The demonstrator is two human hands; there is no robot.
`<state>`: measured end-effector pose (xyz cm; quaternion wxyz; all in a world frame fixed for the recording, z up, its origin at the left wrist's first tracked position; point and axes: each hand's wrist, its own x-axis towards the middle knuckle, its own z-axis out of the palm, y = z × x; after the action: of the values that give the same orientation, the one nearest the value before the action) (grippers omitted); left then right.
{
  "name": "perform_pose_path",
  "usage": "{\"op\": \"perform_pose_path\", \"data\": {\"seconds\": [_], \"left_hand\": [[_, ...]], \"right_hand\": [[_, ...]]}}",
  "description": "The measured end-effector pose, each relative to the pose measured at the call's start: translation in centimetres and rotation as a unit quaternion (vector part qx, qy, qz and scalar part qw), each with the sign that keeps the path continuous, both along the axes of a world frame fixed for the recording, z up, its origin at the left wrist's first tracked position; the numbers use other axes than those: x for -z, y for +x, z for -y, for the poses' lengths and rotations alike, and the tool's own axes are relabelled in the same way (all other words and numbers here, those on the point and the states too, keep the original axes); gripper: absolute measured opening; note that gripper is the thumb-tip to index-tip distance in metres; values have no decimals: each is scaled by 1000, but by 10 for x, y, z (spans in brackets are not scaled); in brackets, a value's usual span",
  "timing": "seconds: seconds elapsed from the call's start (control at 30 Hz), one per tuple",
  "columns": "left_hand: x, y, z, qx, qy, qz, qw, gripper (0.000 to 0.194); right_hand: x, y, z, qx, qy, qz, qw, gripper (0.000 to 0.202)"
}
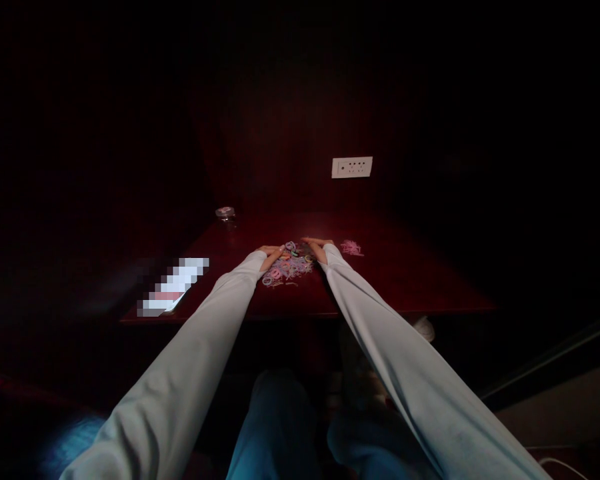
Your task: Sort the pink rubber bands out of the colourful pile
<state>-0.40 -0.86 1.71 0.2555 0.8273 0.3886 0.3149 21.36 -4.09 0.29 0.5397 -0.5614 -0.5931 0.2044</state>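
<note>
A loose pile of small coloured hair ties (293, 268), mostly lilac and pink, lies on the dark red table (400, 287). My left hand (271, 252) rests against the pile's left side with its fingers stretched out. At the right side of the pile, my right hand (319, 247) lies with its fingers extended toward the left. Between the two hands sit some of the ties; neither hand appears to grip one. To the right of my right hand is a smaller, separate heap of pink hair ties (351, 248).
A small clear jar with a lid (225, 215) stands at the table's back left. A bright, pixelated flat object (177, 287) lies near the left edge. On the back panel is a white power socket (352, 167). My knees are below the table's front edge.
</note>
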Motion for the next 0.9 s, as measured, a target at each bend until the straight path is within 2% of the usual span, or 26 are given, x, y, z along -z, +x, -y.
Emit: {"op": "perform_pose_path", "data": {"seconds": [0.13, 0.27, 0.53, 0.63, 0.77, 0.9], "left_hand": [[-3, -1, 5, -2, 7, -11, 1000, 76], [-3, -1, 5, -6, 11, -11, 1000, 75], [5, 3, -10, -9, -13, 0, 1000, 89], [6, 5, -12, -20, -20, 3, 1000, 91], [4, 6, -13, -1, -22, -14, 1000, 96], [4, 5, -13, -16, -21, -20, 999, 93]], "right_hand": [[4, 0, -12, -47, -6, -99, 994, 34], [3, -6, -12, -74, -25, -155, 985, 35], [-13, -4, 16, -135, -14, -96, 986, 45], [-13, -3, 15, -114, -19, -66, 991, 47], [-7, -2, 5, -79, -9, -58, 995, 41], [-6, -4, 1, -62, -15, -56, 996, 37]]}}
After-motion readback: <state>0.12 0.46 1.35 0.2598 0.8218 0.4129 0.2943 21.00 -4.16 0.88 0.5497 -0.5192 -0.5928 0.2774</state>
